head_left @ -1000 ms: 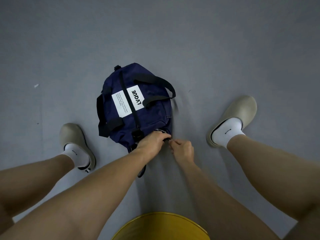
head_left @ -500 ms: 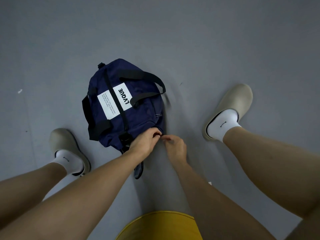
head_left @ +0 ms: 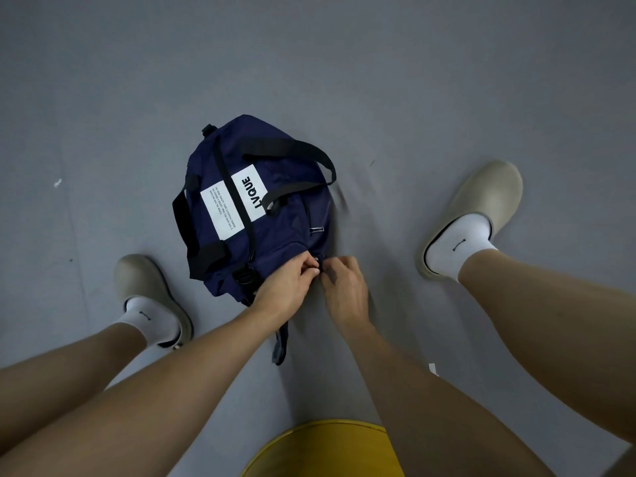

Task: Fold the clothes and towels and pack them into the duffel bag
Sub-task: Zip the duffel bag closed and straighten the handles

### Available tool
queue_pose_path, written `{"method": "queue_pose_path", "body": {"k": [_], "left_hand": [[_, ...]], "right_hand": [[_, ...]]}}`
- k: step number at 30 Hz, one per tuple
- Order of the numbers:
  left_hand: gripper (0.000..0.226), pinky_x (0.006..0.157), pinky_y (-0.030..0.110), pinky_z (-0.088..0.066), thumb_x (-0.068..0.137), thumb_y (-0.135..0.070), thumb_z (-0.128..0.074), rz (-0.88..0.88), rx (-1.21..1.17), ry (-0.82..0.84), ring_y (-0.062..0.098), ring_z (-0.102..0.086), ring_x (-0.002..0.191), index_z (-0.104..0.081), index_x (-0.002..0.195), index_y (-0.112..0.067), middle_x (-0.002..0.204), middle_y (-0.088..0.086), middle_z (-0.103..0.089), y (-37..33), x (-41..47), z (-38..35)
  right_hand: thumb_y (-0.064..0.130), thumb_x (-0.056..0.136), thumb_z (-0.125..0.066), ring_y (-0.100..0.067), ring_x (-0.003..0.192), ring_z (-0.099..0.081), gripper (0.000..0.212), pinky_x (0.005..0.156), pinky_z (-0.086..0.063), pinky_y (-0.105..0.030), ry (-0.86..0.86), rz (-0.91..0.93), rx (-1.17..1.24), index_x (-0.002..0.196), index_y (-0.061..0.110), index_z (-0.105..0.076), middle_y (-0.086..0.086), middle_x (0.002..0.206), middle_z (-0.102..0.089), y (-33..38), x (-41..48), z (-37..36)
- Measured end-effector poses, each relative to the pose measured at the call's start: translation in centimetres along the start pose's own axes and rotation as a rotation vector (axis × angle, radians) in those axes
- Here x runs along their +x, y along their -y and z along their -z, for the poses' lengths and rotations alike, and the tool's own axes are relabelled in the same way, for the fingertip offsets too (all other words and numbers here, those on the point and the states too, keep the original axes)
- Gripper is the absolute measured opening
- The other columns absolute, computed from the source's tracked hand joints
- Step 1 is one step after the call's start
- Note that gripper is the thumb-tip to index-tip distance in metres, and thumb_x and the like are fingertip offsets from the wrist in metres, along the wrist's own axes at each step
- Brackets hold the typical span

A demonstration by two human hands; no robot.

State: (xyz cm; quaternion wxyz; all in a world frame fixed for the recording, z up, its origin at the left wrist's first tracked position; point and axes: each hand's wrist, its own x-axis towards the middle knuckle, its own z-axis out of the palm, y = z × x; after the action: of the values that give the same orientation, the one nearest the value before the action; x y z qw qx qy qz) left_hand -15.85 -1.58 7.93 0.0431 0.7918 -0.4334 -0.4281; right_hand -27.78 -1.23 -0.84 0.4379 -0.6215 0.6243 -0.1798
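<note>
A navy duffel bag [head_left: 275, 215] with black straps and a white label lies on the grey floor between my feet. It looks closed along its top. My left hand [head_left: 289, 284] grips the bag's near end, fingers curled on the fabric. My right hand [head_left: 344, 287] pinches a small dark piece, apparently the zipper pull, at the same near end, right beside the left fingers. No loose clothes or towels are in view.
My two beige clogs with white socks [head_left: 151, 297] [head_left: 471, 215] stand left and right of the bag. A yellow round seat edge [head_left: 327, 449] shows at the bottom. Grey floor [head_left: 378, 80] spreads beyond the bag.
The view shifted a little; the bag stays in place. Both hands remain together at the bag's near end, with only small finger movement.
</note>
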Motion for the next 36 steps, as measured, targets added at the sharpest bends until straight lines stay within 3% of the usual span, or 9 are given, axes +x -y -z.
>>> {"method": "queue_pose_path", "body": {"k": [4, 7, 11, 16, 18, 22, 26, 32, 36], "left_hand": [[0.006, 0.068, 0.033, -0.043, 0.103, -0.032, -0.051, -0.102, 0.192, -0.114, 0.013, -0.06, 0.083, -0.052, 0.097, -0.03, 0.084, -0.016, -0.06, -1.0, -1.0, -0.1], [0.007, 0.07, 0.041, -0.051, 0.102, -0.033, -0.052, -0.154, 0.328, -0.29, 0.023, -0.065, 0.081, -0.055, 0.101, -0.026, 0.085, -0.004, -0.07, -1.4, -2.7, -1.0], [0.008, 0.065, 0.038, -0.048, 0.101, -0.028, -0.055, -0.119, 0.24, -0.493, 0.027, -0.066, 0.073, -0.058, 0.099, -0.021, 0.077, 0.0, -0.07, -0.5, -5.7, -1.8], [0.006, 0.074, 0.043, -0.055, 0.099, -0.031, -0.058, 0.02, -0.066, -0.576, 0.02, -0.066, 0.078, -0.062, 0.101, -0.026, 0.083, -0.004, -0.07, 0.2, -7.3, -1.6], [0.007, 0.076, 0.039, -0.055, 0.099, -0.03, -0.058, 0.027, -0.13, -0.568, 0.017, -0.067, 0.08, -0.064, 0.102, -0.027, 0.086, -0.006, -0.072, 0.2, -7.5, -1.6], [0.008, 0.073, 0.039, -0.054, 0.099, -0.031, -0.058, 0.01, -0.144, -0.585, 0.016, -0.066, 0.079, -0.064, 0.102, -0.027, 0.087, -0.006, -0.072, 1.1, -8.4, -1.8], [0.011, 0.064, 0.036, -0.052, 0.1, -0.031, -0.059, 0.09, -0.205, -0.664, 0.014, -0.062, 0.069, -0.064, 0.1, -0.022, 0.077, -0.006, -0.068, 3.9, -9.8, -1.8], [0.007, 0.066, 0.028, -0.047, 0.1, -0.029, -0.059, 0.17, -0.437, -0.707, 0.014, -0.062, 0.079, -0.062, 0.096, -0.023, 0.083, -0.006, -0.065, 5.6, -10.9, -2.2], [0.007, 0.064, 0.027, -0.048, 0.1, -0.034, -0.054, 0.113, -0.358, -0.7, 0.011, -0.06, 0.078, -0.059, 0.099, -0.029, 0.086, -0.006, -0.064, 6.9, -11.1, -2.1]], "right_hand": [[0.017, 0.093, -0.059, -0.028, 0.099, -0.054, 0.014, 0.072, -0.051, -0.04, -0.038, -0.025, -0.088, 0.105, 0.019, -0.065, -0.003, 0.113, -0.054, -1.0, -0.2, 0.4], [0.015, 0.095, -0.051, -0.03, 0.107, -0.05, 0.019, 0.075, -0.049, -0.038, 0.012, -0.145, -0.164, 0.109, 0.02, -0.063, -0.005, 0.119, -0.052, -1.2, 0.1, 0.9], [0.015, 0.093, -0.05, -0.033, 0.112, -0.05, 0.026, 0.086, -0.049, -0.041, 0.087, -0.243, -0.24, 0.115, 0.02, -0.063, -0.008, 0.123, -0.051, -0.8, 0.1, 1.9], [0.021, 0.081, -0.068, -0.032, 0.11, -0.052, 0.036, 0.09, -0.049, -0.043, 0.036, 0.286, -0.279, 0.117, 0.021, -0.062, -0.008, 0.132, -0.051, 1.9, -1.7, 2.6], [0.023, 0.08, -0.07, -0.031, 0.11, -0.052, 0.037, 0.089, -0.048, -0.041, 0.025, 0.4, -0.315, 0.115, 0.021, -0.061, -0.008, 0.13, -0.053, 3.3, -2.1, 2.6], [0.018, 0.078, -0.072, -0.032, 0.095, -0.055, 0.024, 0.074, -0.048, -0.043, -0.042, 0.476, -0.432, 0.101, 0.018, -0.065, -0.008, 0.109, -0.058, 4.5, -2.4, 2.6], [0.02, 0.08, -0.074, -0.032, 0.091, -0.055, 0.019, 0.071, -0.046, -0.043, -0.096, 0.331, -0.461, 0.098, 0.019, -0.067, -0.006, 0.104, -0.059, 4.0, -3.0, 2.5], [0.02, 0.08, -0.077, -0.031, 0.082, -0.053, 0.018, 0.068, -0.043, -0.041, -0.096, 0.305, -0.594, 0.094, 0.019, -0.066, -0.005, 0.092, -0.058, 4.7, -3.7, 3.3], [0.023, 0.086, -0.071, -0.026, 0.076, -0.051, 0.019, 0.066, -0.044, -0.039, -0.074, 0.66, -0.655, 0.104, 0.022, -0.067, -0.003, 0.092, -0.055, 6.1, -5.1, 4.0]]}}
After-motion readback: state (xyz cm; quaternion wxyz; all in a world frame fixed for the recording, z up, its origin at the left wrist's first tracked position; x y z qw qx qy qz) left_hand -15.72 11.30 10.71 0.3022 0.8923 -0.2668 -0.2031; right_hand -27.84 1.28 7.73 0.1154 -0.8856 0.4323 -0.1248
